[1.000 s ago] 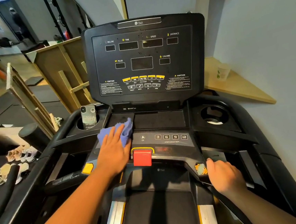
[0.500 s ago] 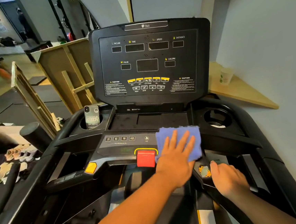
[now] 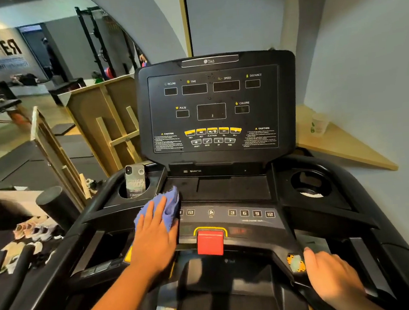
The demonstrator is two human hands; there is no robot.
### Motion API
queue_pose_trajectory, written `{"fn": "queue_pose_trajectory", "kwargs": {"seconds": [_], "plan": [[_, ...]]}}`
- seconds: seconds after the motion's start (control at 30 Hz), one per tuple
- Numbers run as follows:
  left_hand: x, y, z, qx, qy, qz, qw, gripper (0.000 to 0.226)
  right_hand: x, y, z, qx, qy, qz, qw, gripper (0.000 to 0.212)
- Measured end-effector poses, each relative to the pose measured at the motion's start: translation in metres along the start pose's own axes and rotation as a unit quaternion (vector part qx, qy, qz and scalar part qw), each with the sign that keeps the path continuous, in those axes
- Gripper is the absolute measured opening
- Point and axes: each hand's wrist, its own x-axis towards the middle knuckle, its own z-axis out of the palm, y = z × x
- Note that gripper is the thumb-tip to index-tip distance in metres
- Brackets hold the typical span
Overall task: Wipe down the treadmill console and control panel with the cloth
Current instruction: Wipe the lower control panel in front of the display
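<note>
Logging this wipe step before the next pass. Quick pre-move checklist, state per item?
1. Cloth under left hand, fingers flat on it: ok.
2. Cloth in contact with control panel, at its left end: ok.
3. Right hand braced on the right handlebar, out of the wipe path: ok.
4. Red stop button not touched by either hand: ok.
5. Phone in the left cup holder sits close behind the cloth and could get bumped: not ok.
6. Upright console screen shows dark specks near the top, not yet clean: not ok.
</note>
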Motion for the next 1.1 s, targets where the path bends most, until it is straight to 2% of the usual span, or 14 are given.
{"fn": "queue_pose_trajectory", "kwargs": {"seconds": [0.13, 0.27, 0.37, 0.43, 0.53, 0.57, 0.7, 0.8, 1.0, 1.1], "plan": [[-0.006, 0.023, 0.008, 0.007, -0.003, 0.012, 1.0, 0.073, 0.015, 0.004, 0.013, 0.127, 0.019, 0.093, 0.987, 0.065], [-0.027, 0.038, 0.017, 0.023, -0.035, 0.108, 0.993, 0.07, 0.024, 0.003, 0.015, 0.097, -0.002, 0.107, 0.99, 0.065], [-0.029, 0.024, 0.018, 0.027, -0.04, 0.178, 0.983, 0.063, 0.03, -0.002, 0.008, 0.086, -0.028, 0.135, 0.987, 0.064], [-0.022, 0.004, 0.013, 0.021, -0.035, 0.155, 0.987, 0.063, 0.031, -0.003, 0.006, 0.085, -0.034, 0.149, 0.985, 0.063], [-0.017, -0.012, 0.004, -0.013, -0.009, 0.042, 0.999, 0.069, 0.031, 0.0, 0.012, 0.09, -0.016, 0.141, 0.986, 0.065], [-0.018, -0.01, 0.004, -0.013, -0.002, 0.026, 1.0, 0.07, 0.032, 0.002, 0.014, 0.092, -0.002, 0.136, 0.986, 0.065], [-0.035, 0.017, 0.02, 0.004, 0.008, 0.046, 0.999, 0.07, 0.028, 0.006, 0.02, 0.088, 0.036, 0.096, 0.991, 0.063], [-0.042, 0.047, 0.024, 0.009, -0.027, 0.077, 0.997, 0.071, 0.029, 0.005, 0.019, 0.088, 0.026, 0.101, 0.991, 0.062], [-0.046, 0.135, 0.043, 0.056, -0.071, 0.218, 0.972, 0.07, 0.031, 0.003, 0.016, 0.094, 0.007, 0.12, 0.988, 0.065], [-0.041, 0.14, 0.045, 0.056, -0.08, 0.268, 0.958, 0.07, 0.03, 0.003, 0.015, 0.08, 0.008, 0.119, 0.99, 0.061]]}}
